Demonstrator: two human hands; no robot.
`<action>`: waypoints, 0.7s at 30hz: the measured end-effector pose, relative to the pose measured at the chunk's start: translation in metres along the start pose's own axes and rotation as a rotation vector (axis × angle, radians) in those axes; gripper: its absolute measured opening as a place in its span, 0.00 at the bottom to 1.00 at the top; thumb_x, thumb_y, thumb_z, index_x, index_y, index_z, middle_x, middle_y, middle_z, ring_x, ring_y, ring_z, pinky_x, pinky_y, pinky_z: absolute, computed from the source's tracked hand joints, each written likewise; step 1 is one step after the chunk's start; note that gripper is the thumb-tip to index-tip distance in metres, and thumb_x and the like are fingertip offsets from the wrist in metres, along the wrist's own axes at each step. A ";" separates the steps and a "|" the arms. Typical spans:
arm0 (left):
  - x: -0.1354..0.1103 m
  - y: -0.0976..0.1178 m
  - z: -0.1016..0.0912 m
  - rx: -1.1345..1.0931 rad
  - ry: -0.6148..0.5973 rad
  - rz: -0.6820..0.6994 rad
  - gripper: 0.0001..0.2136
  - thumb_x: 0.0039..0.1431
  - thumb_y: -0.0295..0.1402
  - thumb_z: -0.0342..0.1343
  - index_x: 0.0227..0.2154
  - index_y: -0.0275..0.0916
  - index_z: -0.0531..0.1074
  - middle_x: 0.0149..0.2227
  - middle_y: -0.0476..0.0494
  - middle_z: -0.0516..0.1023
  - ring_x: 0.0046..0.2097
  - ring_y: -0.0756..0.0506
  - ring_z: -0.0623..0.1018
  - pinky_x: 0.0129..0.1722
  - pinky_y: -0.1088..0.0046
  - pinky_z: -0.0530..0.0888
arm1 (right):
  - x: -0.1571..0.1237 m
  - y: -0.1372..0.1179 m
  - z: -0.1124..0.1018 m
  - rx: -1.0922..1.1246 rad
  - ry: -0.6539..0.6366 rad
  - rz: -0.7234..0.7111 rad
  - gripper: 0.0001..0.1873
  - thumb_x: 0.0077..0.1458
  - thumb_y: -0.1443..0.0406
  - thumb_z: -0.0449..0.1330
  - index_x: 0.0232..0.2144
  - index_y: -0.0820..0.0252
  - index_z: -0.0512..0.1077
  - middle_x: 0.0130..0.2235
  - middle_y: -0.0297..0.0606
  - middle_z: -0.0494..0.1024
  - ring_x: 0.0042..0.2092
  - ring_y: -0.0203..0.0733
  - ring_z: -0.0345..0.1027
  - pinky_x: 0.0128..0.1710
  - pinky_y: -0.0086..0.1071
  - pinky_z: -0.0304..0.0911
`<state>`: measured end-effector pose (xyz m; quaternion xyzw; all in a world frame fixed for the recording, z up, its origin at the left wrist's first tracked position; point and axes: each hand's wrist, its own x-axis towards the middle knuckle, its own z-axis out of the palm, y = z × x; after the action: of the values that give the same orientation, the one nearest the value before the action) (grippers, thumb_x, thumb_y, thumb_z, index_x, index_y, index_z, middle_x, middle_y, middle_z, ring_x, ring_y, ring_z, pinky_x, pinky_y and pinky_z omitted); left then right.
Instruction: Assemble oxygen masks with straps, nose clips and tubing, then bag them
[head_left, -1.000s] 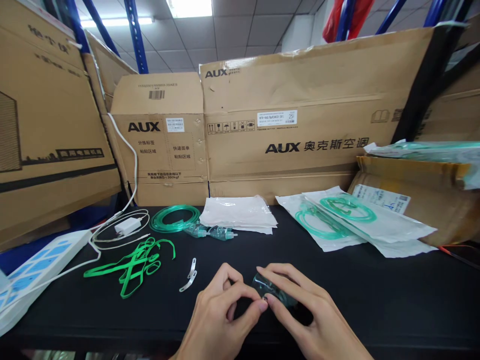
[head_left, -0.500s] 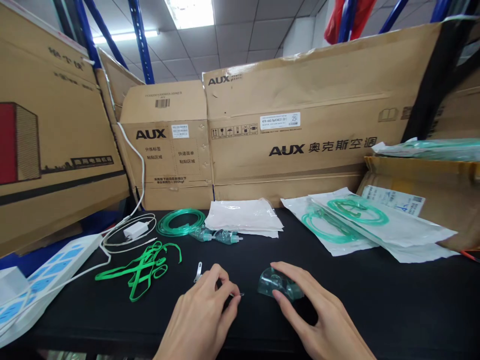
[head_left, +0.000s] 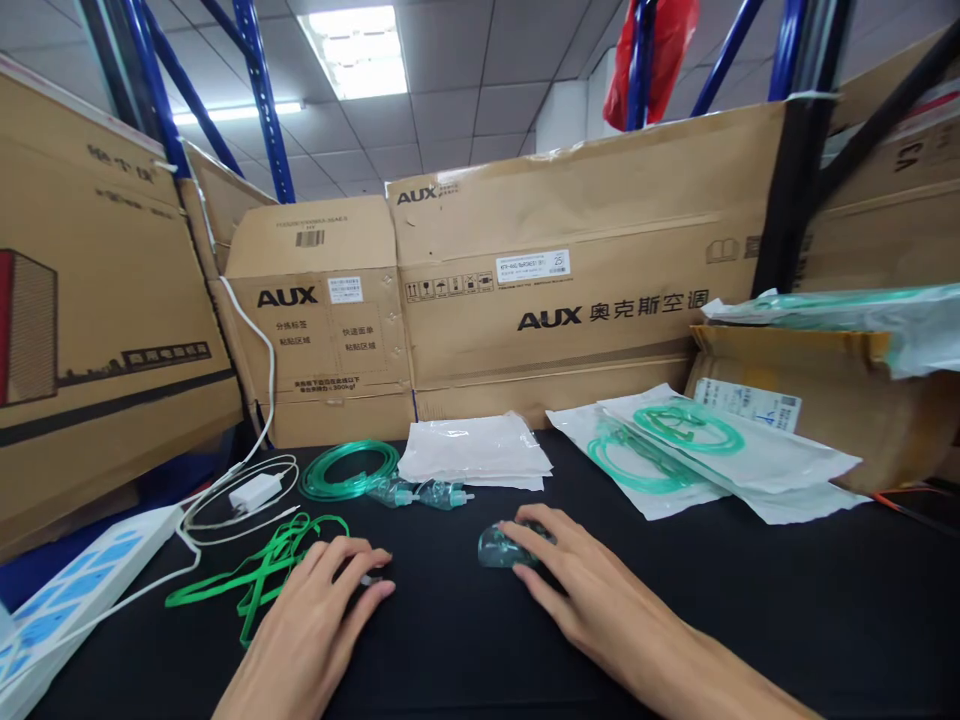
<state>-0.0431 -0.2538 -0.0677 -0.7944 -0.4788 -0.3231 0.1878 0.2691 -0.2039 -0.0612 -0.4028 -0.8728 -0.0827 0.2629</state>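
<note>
Gripped between thumb and fingers, a clear green oxygen mask (head_left: 496, 547) rests in the right hand (head_left: 566, 570) on the black tabletop (head_left: 720, 600), nearer the white packets (head_left: 474, 447) than a moment ago. Its long axis runs roughly left to right, rounded end facing left, the other end hidden under the fingers. The left hand (head_left: 322, 590) has drawn away beside the green strap (head_left: 285, 545), fingertips parted; whether it pinches the metal strip (head_left: 367, 580) there, I can't tell.
</note>
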 end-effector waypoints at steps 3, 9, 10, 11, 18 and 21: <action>0.006 0.032 0.012 -0.115 0.011 0.085 0.11 0.77 0.40 0.49 0.50 0.47 0.76 0.45 0.46 0.81 0.45 0.42 0.83 0.49 0.66 0.81 | 0.026 0.007 0.000 -0.067 -0.031 -0.024 0.17 0.65 0.71 0.62 0.55 0.58 0.76 0.56 0.50 0.80 0.54 0.58 0.78 0.54 0.54 0.76; 0.006 0.068 0.059 -0.351 0.058 0.118 0.16 0.79 0.39 0.44 0.42 0.43 0.76 0.36 0.45 0.79 0.35 0.45 0.79 0.42 0.66 0.79 | 0.070 0.017 0.015 -0.198 -0.082 -0.025 0.14 0.68 0.65 0.65 0.54 0.60 0.75 0.54 0.43 0.80 0.53 0.51 0.77 0.53 0.51 0.75; 0.004 0.068 0.061 -0.359 0.059 0.119 0.15 0.79 0.38 0.45 0.43 0.43 0.76 0.36 0.45 0.79 0.34 0.45 0.79 0.42 0.66 0.79 | 0.074 0.018 0.017 -0.207 -0.079 -0.020 0.14 0.68 0.63 0.64 0.54 0.60 0.75 0.55 0.43 0.79 0.53 0.50 0.77 0.52 0.50 0.74; 0.003 0.066 0.061 -0.367 0.054 0.121 0.14 0.78 0.37 0.46 0.43 0.43 0.76 0.36 0.45 0.79 0.34 0.45 0.78 0.42 0.67 0.78 | 0.077 0.019 0.019 -0.211 -0.073 -0.017 0.14 0.68 0.62 0.64 0.54 0.59 0.75 0.56 0.43 0.79 0.53 0.50 0.77 0.52 0.50 0.74; 0.000 0.060 0.057 -0.388 0.035 0.125 0.10 0.77 0.35 0.49 0.44 0.44 0.76 0.37 0.47 0.78 0.36 0.45 0.79 0.44 0.66 0.78 | 0.075 0.027 0.025 -0.162 -0.057 -0.035 0.17 0.68 0.61 0.64 0.56 0.59 0.73 0.57 0.44 0.77 0.52 0.50 0.76 0.50 0.49 0.75; 0.000 0.059 0.061 -0.390 0.072 0.150 0.10 0.77 0.36 0.50 0.44 0.45 0.76 0.37 0.47 0.79 0.35 0.45 0.80 0.43 0.67 0.78 | 0.066 0.028 0.021 -0.150 -0.065 -0.035 0.21 0.68 0.60 0.65 0.60 0.58 0.71 0.60 0.45 0.75 0.56 0.53 0.75 0.53 0.51 0.74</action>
<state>0.0290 -0.2448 -0.1109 -0.8372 -0.3394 -0.4229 0.0710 0.2458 -0.1343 -0.0462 -0.4085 -0.8791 -0.1394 0.2022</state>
